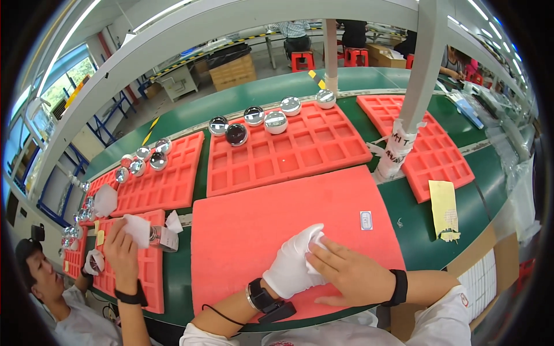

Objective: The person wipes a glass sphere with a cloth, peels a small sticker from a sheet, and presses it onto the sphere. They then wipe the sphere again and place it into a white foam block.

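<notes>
Label (pixel 366 220) on mat (pixel 248 230), lettering (pixel 399 140) on wrapping (pixel 388 168)

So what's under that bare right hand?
The right hand lies against the white-gloved left hand and some bunched white fabric, with the flat red foam sheet below. Whether anything is tucked between the hands cannot be seen; they and the fabric cover it.

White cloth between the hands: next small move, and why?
I'd lift the right hand slightly off the white cloth. Its fingers lie over the cloth against the gloved left hand, so whatever may be between them is hidden; the red foam sheet beneath looks like a soft place to work over.
</notes>
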### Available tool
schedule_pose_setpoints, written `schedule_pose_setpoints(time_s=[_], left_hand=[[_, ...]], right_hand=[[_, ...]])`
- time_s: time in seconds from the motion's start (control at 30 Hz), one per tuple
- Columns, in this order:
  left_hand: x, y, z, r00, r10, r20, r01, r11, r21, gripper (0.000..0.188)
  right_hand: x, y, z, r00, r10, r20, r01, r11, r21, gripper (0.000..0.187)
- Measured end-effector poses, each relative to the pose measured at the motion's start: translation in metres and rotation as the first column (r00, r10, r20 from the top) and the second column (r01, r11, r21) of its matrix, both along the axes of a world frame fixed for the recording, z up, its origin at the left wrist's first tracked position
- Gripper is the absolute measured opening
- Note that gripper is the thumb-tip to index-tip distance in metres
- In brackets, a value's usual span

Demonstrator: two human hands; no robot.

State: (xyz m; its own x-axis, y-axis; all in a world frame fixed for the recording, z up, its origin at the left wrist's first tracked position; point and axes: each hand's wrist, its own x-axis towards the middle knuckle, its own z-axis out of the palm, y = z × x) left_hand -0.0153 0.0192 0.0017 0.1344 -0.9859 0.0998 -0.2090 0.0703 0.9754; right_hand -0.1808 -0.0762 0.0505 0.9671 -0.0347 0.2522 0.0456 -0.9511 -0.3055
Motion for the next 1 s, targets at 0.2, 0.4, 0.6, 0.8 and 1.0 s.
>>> schedule_pose_setpoints(time_s=[0.2, 0.4, 0.6, 0.8, 1.0], left_hand=[[0.002, -0.002, 0.011, 0.989, -0.016, 0.149, 0.009, 0.999, 0.048, 0.093], [-0.006, -0.005, 0.004, 1.000, 0.008, 0.013, -0.008, 1.000, 0.006, 0.091], [-0.001, -0.006, -0.004, 0.954, -0.097, 0.285, 0.139, 0.982, -0.131, 0.081], [-0.008, -0.005, 0.010, 0.977, 0.082, 0.196, -0.070, 0.995, -0.070, 0.074], [-0.007, -0.006, -0.017, 0.986, 0.040, -0.164, -0.032, 0.998, 0.053, 0.081]], right_hand=[[0.000, -0.025, 0.001, 0.989, 0.040, -0.140, 0.001, 0.959, 0.283, 0.082], [-0.026, -0.005, 0.001, 0.989, -0.042, -0.141, 0.092, 0.923, 0.374, 0.087], [-0.013, 0.007, -0.007, 0.997, 0.082, -0.001, -0.081, 0.995, 0.060, 0.093], [-0.016, -0.023, -0.008, 0.978, -0.028, -0.207, 0.131, 0.855, 0.501, 0.094], [-0.021, 0.004, -0.015, 0.997, -0.066, -0.033, 0.072, 0.973, 0.221, 0.101]])
